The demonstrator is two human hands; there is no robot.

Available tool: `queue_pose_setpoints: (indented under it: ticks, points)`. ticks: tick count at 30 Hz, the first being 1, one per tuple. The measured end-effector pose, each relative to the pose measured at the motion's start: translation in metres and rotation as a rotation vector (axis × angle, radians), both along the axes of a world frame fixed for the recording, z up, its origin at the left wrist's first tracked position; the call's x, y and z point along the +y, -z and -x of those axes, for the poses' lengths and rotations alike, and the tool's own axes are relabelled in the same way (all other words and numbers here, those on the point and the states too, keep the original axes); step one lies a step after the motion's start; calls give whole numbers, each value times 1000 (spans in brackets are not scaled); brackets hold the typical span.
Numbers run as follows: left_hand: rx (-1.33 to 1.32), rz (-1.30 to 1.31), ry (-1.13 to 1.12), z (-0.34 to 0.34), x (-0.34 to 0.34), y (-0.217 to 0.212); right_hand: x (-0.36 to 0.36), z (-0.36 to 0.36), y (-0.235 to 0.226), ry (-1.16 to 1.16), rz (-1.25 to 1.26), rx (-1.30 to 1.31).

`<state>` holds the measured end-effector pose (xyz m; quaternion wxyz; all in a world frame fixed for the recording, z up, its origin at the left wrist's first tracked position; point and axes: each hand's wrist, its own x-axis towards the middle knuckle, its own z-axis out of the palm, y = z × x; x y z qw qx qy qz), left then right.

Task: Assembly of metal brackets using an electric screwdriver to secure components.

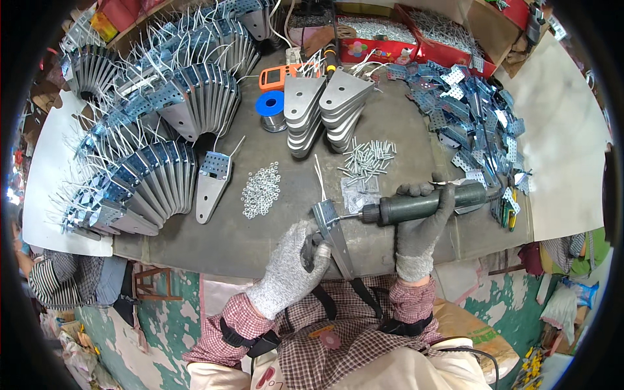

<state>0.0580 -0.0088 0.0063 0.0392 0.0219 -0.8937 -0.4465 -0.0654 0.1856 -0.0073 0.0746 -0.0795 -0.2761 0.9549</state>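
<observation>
My left hand [292, 268], in a grey knit glove, is closed around a tapered grey metal bracket [338, 246] with a bluish perforated plate and white wires at its upper end. My right hand [416, 244], gloved too, grips a dark green electric screwdriver [416, 207] held level. Its bit points left and meets the side of the bracket near the plate end; whether a screw sits there is too small to tell. Just beyond the screwdriver lie a heap of screws [369, 159] and a small clear plastic bag [359, 194]. A pile of nuts [261, 190] is left of the bracket.
Fanned rows of wired brackets [156, 182] cover the left side, with a single bracket [213, 182] beside them. Stacked grey plates [304, 114], a blue solder spool [270, 110] and an orange meter [276, 77] stand behind. Loose perforated plates [465, 117] and red boxes [442, 36] lie right.
</observation>
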Motion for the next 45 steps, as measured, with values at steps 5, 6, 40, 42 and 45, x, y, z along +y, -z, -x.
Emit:
queue_pose_setpoints:
  ticks: [5,6,40,42,45]
  points:
    - [-18,-73,22,0,-1,-2,1,1,3,-60,11,18]
    - [-54,-134,38,0,-5,-1,1,1,3,-69,3,31]
    - [293,-16,76,32,-36,-15,-1,8,8,-201,459,-36]
    - [233,-205,24,19,-22,-7,-1,8,8,-213,459,-27]
    - [326,-130,-3,18,-16,0,-1,8,9,-220,464,-20]
